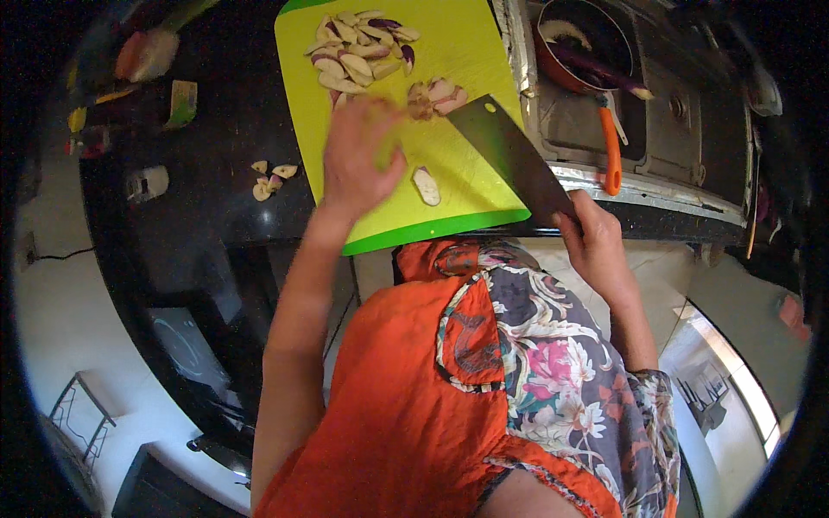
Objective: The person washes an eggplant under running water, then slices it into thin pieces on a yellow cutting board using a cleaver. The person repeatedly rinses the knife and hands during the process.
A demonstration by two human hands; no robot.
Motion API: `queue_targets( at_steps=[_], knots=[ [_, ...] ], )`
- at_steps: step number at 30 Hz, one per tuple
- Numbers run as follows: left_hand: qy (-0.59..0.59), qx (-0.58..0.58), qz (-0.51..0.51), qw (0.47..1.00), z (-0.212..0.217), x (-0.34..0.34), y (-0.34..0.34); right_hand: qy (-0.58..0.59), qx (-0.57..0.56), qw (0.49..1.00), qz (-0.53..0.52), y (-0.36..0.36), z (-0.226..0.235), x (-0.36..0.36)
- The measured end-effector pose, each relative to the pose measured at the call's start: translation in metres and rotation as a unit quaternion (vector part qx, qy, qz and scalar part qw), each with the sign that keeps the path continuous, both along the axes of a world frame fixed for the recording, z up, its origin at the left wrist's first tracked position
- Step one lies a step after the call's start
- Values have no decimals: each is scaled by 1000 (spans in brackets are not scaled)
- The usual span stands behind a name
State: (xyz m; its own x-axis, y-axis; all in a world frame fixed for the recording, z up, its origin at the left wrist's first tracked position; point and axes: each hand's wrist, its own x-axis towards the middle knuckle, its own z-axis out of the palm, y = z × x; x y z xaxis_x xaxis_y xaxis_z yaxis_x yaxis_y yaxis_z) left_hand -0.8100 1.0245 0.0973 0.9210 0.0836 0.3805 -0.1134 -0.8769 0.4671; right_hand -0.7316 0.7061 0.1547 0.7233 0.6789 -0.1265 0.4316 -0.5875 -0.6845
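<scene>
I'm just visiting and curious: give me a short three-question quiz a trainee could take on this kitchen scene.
1. True or false: the right hand holds a cleaver by its handle.
2. Where does the single loose eggplant slice lie? A) in the pan B) on the green cutting board near the left hand C) on the floor
3. Fill in: the pile of cut slices sits at the ___ end of the board, away from the person.

Key: 1 true; 2 B; 3 far.
</scene>
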Motion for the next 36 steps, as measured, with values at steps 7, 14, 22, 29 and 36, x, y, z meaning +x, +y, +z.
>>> queue_targets(
  at_steps=[7, 14, 22, 29, 36],
  knots=[
    [93, 23, -180, 979, -3, -39, -29, -133, 19, 988, -69, 13, -20, 28],
    [66, -11, -76, 995, -13, -44, -21, -169, 26, 978, -122, 90, -46, 79],
    [-70, -105, 208, 970, -9, 11, 36, -221, 43, 974, -8, 138, -76, 86],
    [-114, 36, 236, 964, 25, 58, 47, -314, 27, 948, -39, 88, -65, 158],
    [-54, -23, 231, 971, 36, -6, 7, -197, -361, 911, -34, 12, -112, 253]
  ],
)
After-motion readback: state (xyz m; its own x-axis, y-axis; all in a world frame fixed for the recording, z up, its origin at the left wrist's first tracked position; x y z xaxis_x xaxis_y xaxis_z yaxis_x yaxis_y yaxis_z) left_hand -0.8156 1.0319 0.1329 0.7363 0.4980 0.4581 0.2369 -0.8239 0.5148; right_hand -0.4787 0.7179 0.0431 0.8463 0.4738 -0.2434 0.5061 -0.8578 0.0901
